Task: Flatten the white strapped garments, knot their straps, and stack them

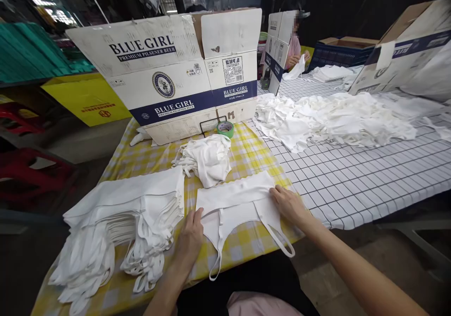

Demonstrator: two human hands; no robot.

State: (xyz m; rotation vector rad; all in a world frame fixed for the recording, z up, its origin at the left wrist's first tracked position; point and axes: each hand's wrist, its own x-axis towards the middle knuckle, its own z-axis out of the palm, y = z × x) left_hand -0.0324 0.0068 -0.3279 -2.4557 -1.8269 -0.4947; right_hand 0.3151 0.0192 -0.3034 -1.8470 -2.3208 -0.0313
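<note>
The white garment (239,201) lies spread on the yellow-checked cloth of the counter (248,151), just right of a thick stack. It is plain and smooth, with a broad straight band on the far side, a curved cut-out on the near side and two narrow straps looping toward the person. The left hand (190,236) pinches its left edge; the right hand (291,207) holds the upper right edge between thumb and fingers.

Counted: one garment between the hands, one neat stack (123,198) of similar white pieces, its layers too many to count, one small crumpled bundle (209,158) behind, one roll of green tape (225,129), and one long loose heap (334,118) on the grid-patterned cloth (317,184). Three white-and-blue cartons (186,78) stand around, and one co-worker (294,50) sits beyond, holding white fabric (298,69)
</note>
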